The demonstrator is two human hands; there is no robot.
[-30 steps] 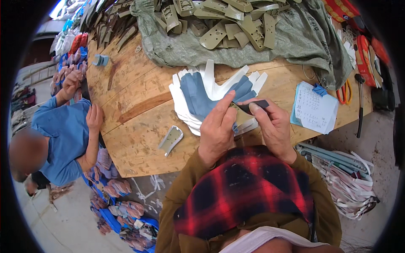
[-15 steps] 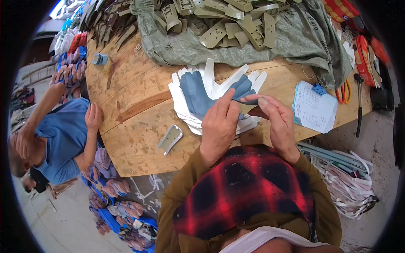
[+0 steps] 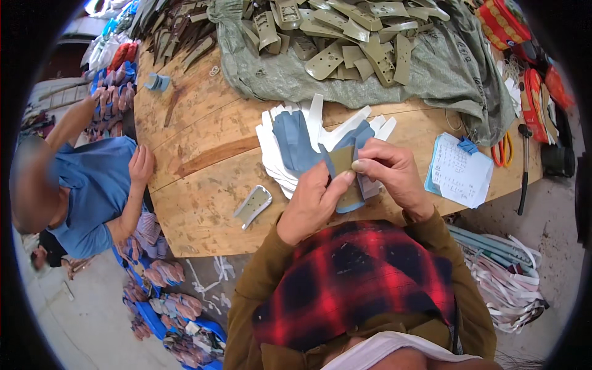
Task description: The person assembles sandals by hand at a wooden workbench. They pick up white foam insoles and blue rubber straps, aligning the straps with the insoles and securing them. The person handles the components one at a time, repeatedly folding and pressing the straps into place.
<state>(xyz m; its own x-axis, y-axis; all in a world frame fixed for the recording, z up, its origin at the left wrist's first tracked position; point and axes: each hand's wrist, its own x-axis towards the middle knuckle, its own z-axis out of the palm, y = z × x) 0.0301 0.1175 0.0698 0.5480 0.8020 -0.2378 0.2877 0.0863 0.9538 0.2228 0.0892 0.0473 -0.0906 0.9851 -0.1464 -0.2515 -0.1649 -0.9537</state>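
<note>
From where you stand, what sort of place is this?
Most likely a small workshop: there are heaped olive pieces, stacked white cutouts and a worn wooden table.

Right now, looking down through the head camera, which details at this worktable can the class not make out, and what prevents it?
Head view: the underside of the thin olive-green panel, turned away and partly covered by the left hand and right hand.
Head view: lower layers of the stacked white and blue sheets, mostly under the top ones.
Head view: the far side of the heaped olive-green plastic pieces, cut off by the top edge.
</note>
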